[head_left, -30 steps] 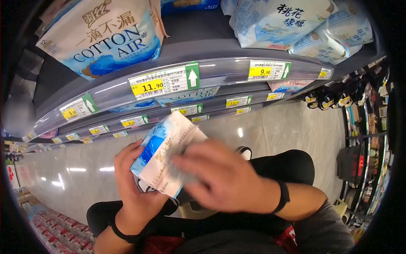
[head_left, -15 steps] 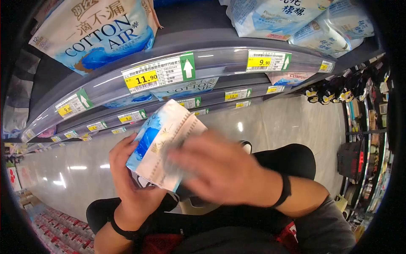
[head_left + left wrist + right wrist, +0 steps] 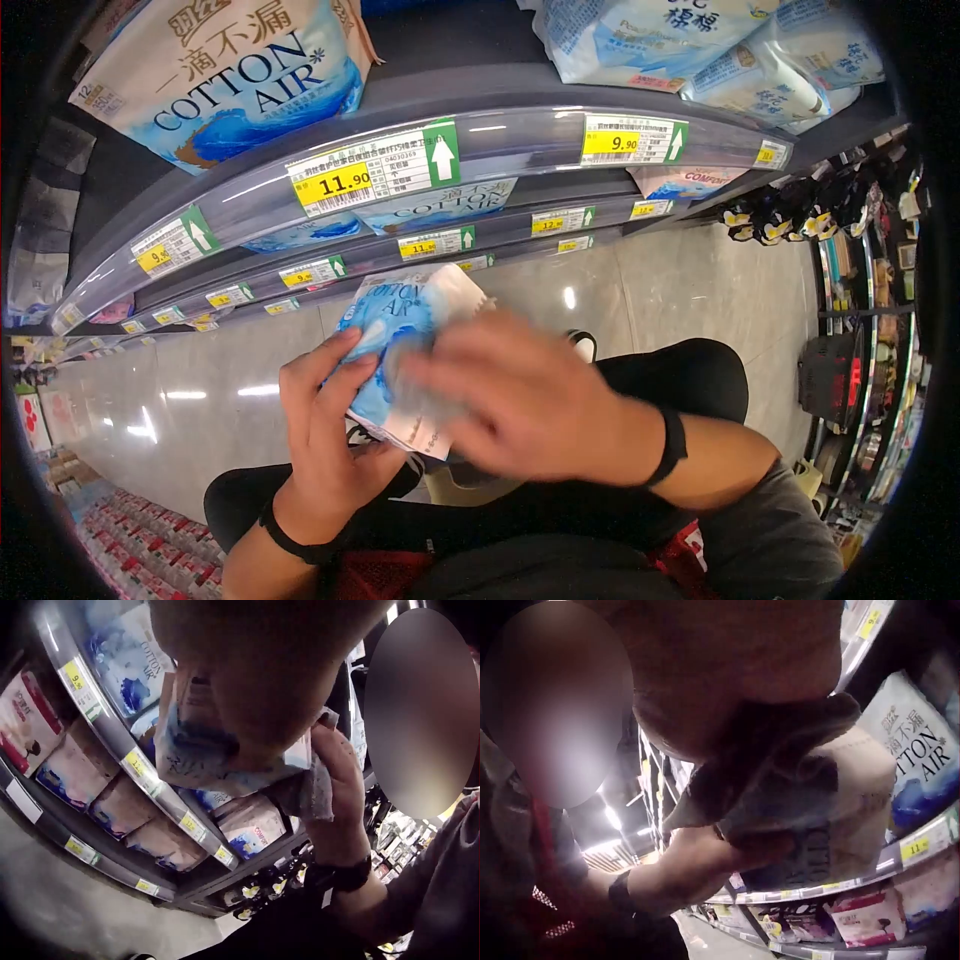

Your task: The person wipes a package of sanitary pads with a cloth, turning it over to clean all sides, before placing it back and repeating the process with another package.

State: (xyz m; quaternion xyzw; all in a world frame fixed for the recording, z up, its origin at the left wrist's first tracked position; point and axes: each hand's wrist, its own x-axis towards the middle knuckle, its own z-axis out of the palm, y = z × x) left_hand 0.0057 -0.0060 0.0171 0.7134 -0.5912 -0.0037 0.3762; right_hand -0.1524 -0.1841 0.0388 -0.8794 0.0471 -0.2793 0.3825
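A blue and pale pink COTTON AIR package is tilted in front of the person, over the lap. The left hand grips its left side, fingers lying on the blue front. Blurred by motion, the right hand holds a grey cloth against the package's right part. In the left wrist view the cloth hangs from the right hand, beside the package. The right wrist view shows the bunched cloth over the package, partly hiding it, with the left hand below.
Curved shelves with a price-tagged edge stand ahead, bearing a large COTTON AIR pack and white-blue packs. Grey floor lies below; another rack stands at the right.
The package has turned so that its blue lettered front shows more, and the left fingers have shifted onto that front. The right hand stays over the package with the cloth, still blurred.
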